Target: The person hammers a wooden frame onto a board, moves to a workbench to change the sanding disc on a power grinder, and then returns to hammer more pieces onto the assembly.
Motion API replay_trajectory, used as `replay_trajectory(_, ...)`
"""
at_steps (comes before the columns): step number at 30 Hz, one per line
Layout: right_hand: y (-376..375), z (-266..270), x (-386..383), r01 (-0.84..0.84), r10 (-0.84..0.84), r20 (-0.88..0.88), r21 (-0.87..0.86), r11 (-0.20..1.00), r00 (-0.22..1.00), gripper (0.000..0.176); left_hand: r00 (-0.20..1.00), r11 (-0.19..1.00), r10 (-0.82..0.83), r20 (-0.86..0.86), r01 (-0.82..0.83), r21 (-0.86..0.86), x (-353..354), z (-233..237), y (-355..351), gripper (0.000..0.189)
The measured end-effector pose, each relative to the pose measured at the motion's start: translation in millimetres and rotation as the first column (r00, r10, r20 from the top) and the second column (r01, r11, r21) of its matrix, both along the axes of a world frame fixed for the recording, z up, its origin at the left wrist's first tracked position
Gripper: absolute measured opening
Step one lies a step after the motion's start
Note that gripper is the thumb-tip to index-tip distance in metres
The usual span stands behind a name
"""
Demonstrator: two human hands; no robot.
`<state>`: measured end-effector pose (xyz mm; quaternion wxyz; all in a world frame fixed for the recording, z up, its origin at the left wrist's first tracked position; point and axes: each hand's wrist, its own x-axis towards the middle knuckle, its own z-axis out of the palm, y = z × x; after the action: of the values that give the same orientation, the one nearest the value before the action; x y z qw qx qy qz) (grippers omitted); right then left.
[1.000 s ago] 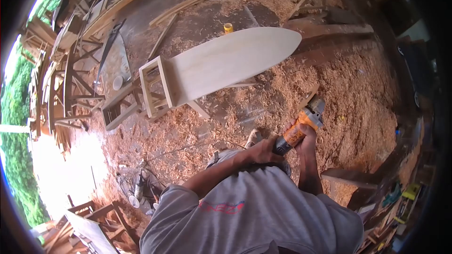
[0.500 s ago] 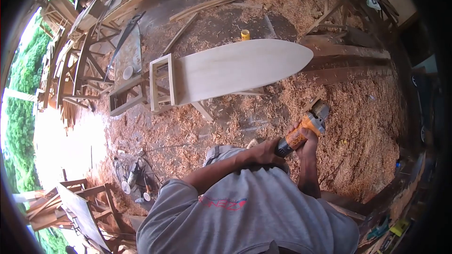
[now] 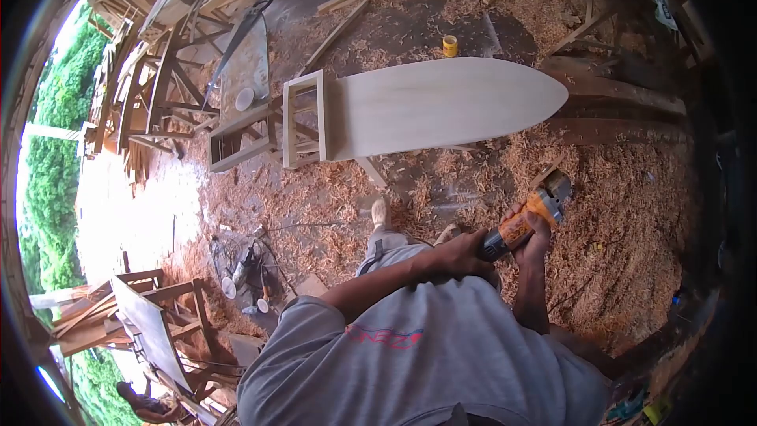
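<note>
An orange angle grinder (image 3: 516, 229) with a black rear end and grey head is held diagonally in front of my body. My left hand (image 3: 464, 252) wraps round its dark rear end. On the orange body, near the head, my right hand (image 3: 535, 238) is closed with the thumb on top. The grinder's head points up and right, over the shavings; its disc cannot be made out clearly. Beyond it lies a long pale wooden board (image 3: 449, 106) with a pointed right end, apart from the tool. A wooden frame (image 3: 322, 118) stands at the board's square left end.
Wood shavings (image 3: 623, 244) cover the floor. A yellow container (image 3: 449, 46) stands behind the board. Power tools with cables (image 3: 244, 268) lie at the lower left. Timber and trestles (image 3: 158, 95) line the left side. Another person (image 3: 146, 404) is at the bottom left.
My view has shifted, so the board, grinder and floor tools appear farther right. A foot now shows below the board. Both hands keep their hold on the grinder.
</note>
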<state>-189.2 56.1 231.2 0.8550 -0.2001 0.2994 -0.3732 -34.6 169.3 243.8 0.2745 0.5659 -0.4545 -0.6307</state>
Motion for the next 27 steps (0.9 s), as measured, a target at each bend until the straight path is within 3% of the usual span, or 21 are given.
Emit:
replay_trajectory(2, 2, 1, 11, -0.007, 0.007, -0.016, -0.019, 1.0, 1.0, 0.04, 1.0, 0.995, 0.017, 0.015, -0.015, -0.101, 7, -12, 5, 0.069)
replay_trajectory(5, 5, 11, 30, -0.031, 0.03, -0.016, -0.06, 0.998, 0.999, 0.041, 0.999, 0.997, -0.012, 0.042, 0.015, -0.075, 28, 1, 3, 0.067)
replay_trajectory(13, 25, 16, 84, 0.083, -0.09, -0.031, -0.194, 0.977, 0.995, 0.042, 0.972, 0.978, -0.205, -0.111, 0.209, 0.022, 110, 26, -7, 0.066)
replay_trajectory(15, 32, 17, 96, 0.085, -0.093, -0.038, -0.173, 0.981, 0.995, 0.042, 0.965, 0.971, -0.224, -0.136, 0.233, 0.058, 125, 15, -6, 0.069)
replay_trajectory(17, 39, 19, 108, 0.102, -0.114, -0.081, -0.149, 0.984, 0.99, 0.042, 0.974, 0.962, -0.225, 0.003, 0.223, -0.155, 127, -12, 2, 0.074)
replay_trajectory(19, 46, 16, 113, 0.084, -0.117, -0.192, -0.171, 0.982, 0.974, 0.044, 0.962, 0.959, -0.268, -0.048, 0.261, -0.115, 137, -3, 6, 0.079)
replay_trajectory(21, 60, 18, 123, 0.182, -0.204, -0.166, -0.14, 0.973, 0.965, 0.042, 0.956, 0.958, -0.281, -0.084, 0.273, -0.09, 142, -13, 12, 0.08)
replay_trajectory(27, 78, 16, 132, 0.099, -0.152, -0.287, -0.191, 0.976, 0.946, 0.038, 0.937, 0.955, -0.294, -0.189, 0.28, -0.101, 139, -32, 27, 0.08)
